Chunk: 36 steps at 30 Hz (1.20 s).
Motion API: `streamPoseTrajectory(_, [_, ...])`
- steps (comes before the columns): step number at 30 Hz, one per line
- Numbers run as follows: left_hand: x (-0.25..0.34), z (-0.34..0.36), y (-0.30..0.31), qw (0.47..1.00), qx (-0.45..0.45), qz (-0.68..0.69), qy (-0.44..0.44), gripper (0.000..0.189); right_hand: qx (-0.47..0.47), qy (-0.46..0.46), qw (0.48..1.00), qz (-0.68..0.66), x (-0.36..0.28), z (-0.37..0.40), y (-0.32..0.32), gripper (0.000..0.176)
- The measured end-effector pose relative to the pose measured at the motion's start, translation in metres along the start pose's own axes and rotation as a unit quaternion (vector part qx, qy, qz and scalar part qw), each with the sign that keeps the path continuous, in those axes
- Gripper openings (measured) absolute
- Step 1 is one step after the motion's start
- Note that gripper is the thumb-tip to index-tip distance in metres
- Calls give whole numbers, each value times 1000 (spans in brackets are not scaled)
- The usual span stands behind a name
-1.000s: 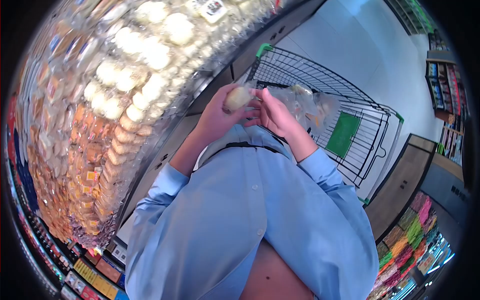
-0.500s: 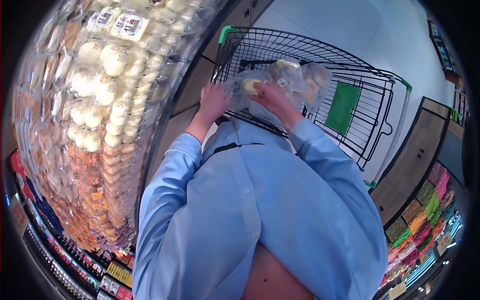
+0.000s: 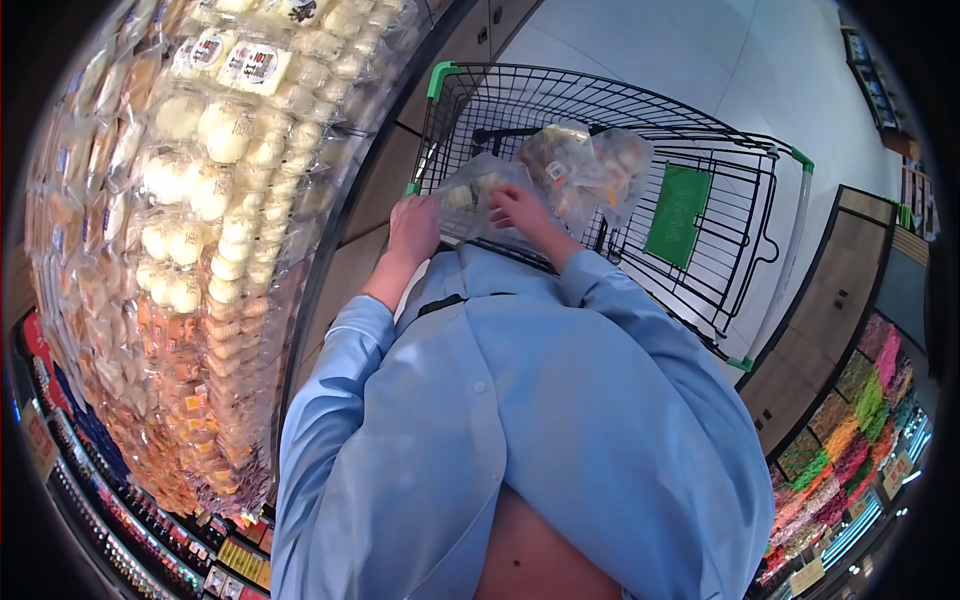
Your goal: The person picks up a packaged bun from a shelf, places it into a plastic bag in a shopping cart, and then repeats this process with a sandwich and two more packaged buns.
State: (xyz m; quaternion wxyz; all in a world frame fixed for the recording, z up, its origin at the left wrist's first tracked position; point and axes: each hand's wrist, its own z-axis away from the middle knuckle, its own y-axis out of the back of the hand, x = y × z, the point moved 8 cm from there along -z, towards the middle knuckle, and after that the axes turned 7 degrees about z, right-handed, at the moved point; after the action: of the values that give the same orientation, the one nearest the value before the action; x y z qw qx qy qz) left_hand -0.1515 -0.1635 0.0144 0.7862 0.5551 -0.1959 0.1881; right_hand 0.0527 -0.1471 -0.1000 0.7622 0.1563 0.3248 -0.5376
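A clear plastic bag (image 3: 512,172) with pale round items, bun-like, showing through it lies at the near left end of the shopping cart (image 3: 640,110). My left hand (image 3: 413,228) is closed on the bag's left edge, by the cart's side. Over the bag's near right part is my right hand (image 3: 522,212), its fingers loosely curled and apart, with nothing visible between them. Right beside this bag are a filled clear bag (image 3: 562,165) with a white label and another filled bag (image 3: 622,170), whose contents are blurred.
On my left rises a tall display of wrapped buns (image 3: 228,130) and other packaged food. The cart carries a green panel (image 3: 680,215). To the right stands a wooden cabinet (image 3: 815,310), with colourful goods (image 3: 850,430) below it. Pale floor (image 3: 640,40) lies beyond the cart.
The pale bun in my right hand has been let go and now shows within the bag. My left hand has shifted slightly left and down with the bag edge.
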Motion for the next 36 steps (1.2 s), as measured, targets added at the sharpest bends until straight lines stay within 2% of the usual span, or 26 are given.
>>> streamPoseTrajectory(3, [-6, 5, -5, 999, 30, -7, -19, 38, 117, 15, 993, -10, 21, 13, 73, 32])
streamPoseTrajectory(5, [3, 9, 0, 995, 76, -45, -45, 39, 183, -35, 981, -54, 85, -8, 138, 32])
streamPoseTrajectory(7, [23, 9, 11, 990, 105, -28, -87, 36, 351, -84, 929, 75, 104, 13, 195, 40])
streamPoseTrajectory(9, [48, 4, 24, 985, 115, -3, -131, 33, 406, -107, 898, 134, 119, 25, 229, 52])
streamPoseTrajectory(10, [63, 0, 29, 982, 109, 14, -155, 32, 431, -120, 880, 162, 127, 28, 241, 58])
streamPoseTrajectory(13, [94, -12, 13, 973, 70, 63, -211, 33, 453, -35, 883, 115, 143, 27, 257, 74])
streamPoseTrajectory(16, [125, -26, -17, 966, 1, 106, -237, 37, 476, -85, 855, 189, 104, 49, 252, 82])
streamPoseTrajectory(19, [146, -41, -60, 960, -90, 160, -212, 42, 548, -44, 802, 231, 103, 45, 261, 71])
streamPoseTrajectory(22, [158, -53, -106, 952, -155, 176, -195, 46, 403, -146, 862, 273, 115, 27, 267, 51])
streamPoseTrajectory(26, [156, -71, -178, 957, -242, 102, -124, 58, 371, -87, 870, 312, 102, 18, 263, 31])
streamPoseTrajectory(29, [150, -92, -213, 964, -241, 109, -32, 57, 365, -9, 887, 285, 63, 21, 253, 27])
streamPoseTrajectory(32, [151, -118, -215, 976, -165, 138, -21, 61, 343, 65, 902, 253, 10, 28, 240, 27])
streamPoseTrajectory(34, [133, -142, -221, 974, -170, 147, 18, 60, 336, 114, 906, 233, -12, 24, 237, 26])
streamPoseTrajectory(36, [128, -154, -200, 982, -150, 114, 31, 57, 302, 81, 933, 181, -11, 12, 237, 26])
